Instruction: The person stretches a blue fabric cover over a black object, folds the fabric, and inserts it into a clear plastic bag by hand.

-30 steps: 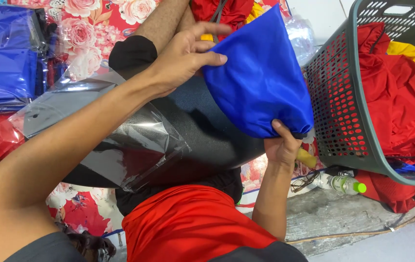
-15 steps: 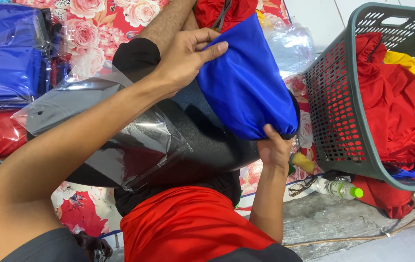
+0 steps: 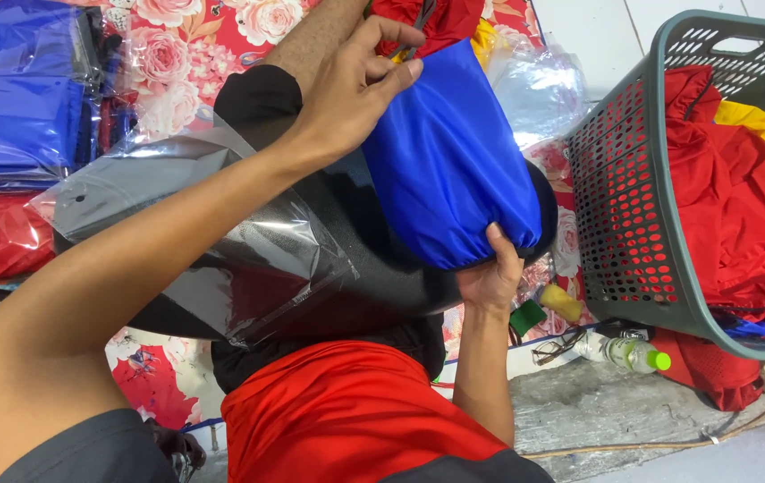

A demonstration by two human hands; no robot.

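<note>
I see the left hand [image 3: 355, 94] pinching the top edge of a folded blue garment [image 3: 449, 161], fingers pressed together on the cloth. The right hand [image 3: 492, 279] cups its lower end, fingers curled around it. The garment lies on my lap, over a clear plastic bag [image 3: 212, 233] that is not yet around it. Judged status: folding is complete; bagging remains. More garments wait in the grey basket [image 3: 615, 224].

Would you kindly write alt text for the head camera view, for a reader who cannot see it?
Two bare hands hold a folded blue garment: the left hand grips its top, the right hand its lower edge. A clear plastic bag lies beneath, and a grey basket of red clothes stands at the right.
</note>
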